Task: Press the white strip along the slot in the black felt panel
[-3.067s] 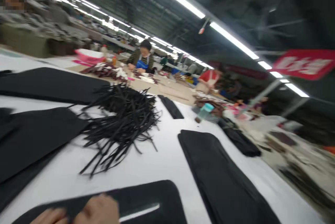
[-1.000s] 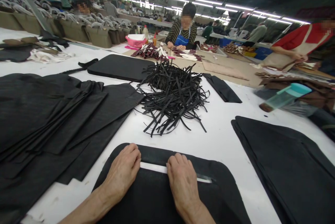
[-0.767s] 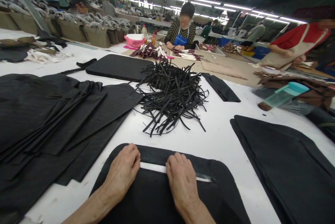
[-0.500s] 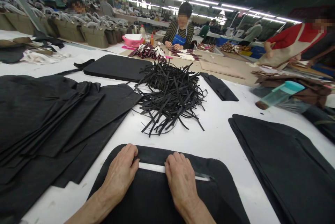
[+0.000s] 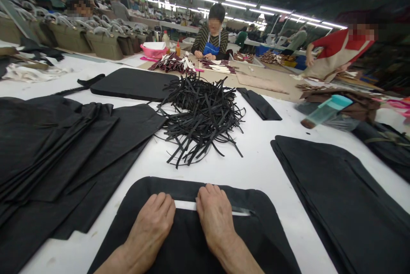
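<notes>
In front of me lies a black leather-like panel with rounded corners and a long narrow slot cut near its far edge. White tabletop shows through the slot. My left hand is closed at the slot's left end, its curled fingertips pressed down at the opening and partly hidden. With bent fingers, my right hand grips the strip of panel along the slot's far side, near the middle. Beyond the panel is a loose heap of thin black strips.
Overlapping black panels spread on the left; more black panels are stacked at right. Farther back are a thick black pad, a small black piece and a teal-lidded bottle. A co-worker sits across; another leans at right.
My left hand has drawn back toward me, from the panel's far strip to the slot's near side. My right hand stays on the far strip. The view has turned slightly right.
</notes>
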The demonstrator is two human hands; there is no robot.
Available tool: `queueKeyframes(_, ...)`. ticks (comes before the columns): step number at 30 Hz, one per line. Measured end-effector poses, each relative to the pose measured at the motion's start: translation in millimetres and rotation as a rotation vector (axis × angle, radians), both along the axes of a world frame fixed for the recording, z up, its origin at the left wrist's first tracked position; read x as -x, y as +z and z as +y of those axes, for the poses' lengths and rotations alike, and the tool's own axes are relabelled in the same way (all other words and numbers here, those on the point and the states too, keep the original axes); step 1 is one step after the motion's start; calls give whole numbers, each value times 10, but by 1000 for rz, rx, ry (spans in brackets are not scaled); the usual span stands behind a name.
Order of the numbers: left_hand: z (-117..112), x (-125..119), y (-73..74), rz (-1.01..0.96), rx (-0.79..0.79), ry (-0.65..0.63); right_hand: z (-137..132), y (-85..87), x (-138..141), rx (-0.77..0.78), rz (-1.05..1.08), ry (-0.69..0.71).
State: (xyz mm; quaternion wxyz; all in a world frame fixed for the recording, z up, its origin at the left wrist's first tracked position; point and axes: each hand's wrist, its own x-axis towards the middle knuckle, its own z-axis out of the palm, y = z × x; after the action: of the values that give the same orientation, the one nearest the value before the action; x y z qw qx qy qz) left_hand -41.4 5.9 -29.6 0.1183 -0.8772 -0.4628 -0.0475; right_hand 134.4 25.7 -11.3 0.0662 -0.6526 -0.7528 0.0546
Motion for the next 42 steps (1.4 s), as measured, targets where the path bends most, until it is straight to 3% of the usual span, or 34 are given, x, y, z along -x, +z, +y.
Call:
queueKeyframes(7, -147, -86, 72, 89, -63, 28, 15, 19, -6, 31, -10, -10)
queueKeyframes(12, -98, -194, 89, 124, 17, 39, 5, 4, -30, 48, 35, -23)
queueKeyframes(18, -23, -260, 126, 213, 35, -54, 0, -12, -62, 44, 85, -26)
queueKeyframes(22, -7, -76, 123, 200, 57, -39, -6, -8, -65, 25, 75, -27)
queueKeyframes(28, -32, 401, -9, 6, 86, 54, -7, 37, -56, 52, 73, -30)
queueKeyframes(32, -46, 494, 25, 22, 86, 114, -11, 50, -52, 47, 68, -28)
queueKeyframes(37, -13, 231, 237, 73, 9, 157, -22, 50, -33, 35, 54, -19)
queueKeyframes(39, -6, 33, 269, 5, 13, 50, -24, 51, -21, 30, 51, -14)
queueKeyframes(42, -8, -239, 189, -50, 89, -85, -30, 55, -30, 29, 68, -9)
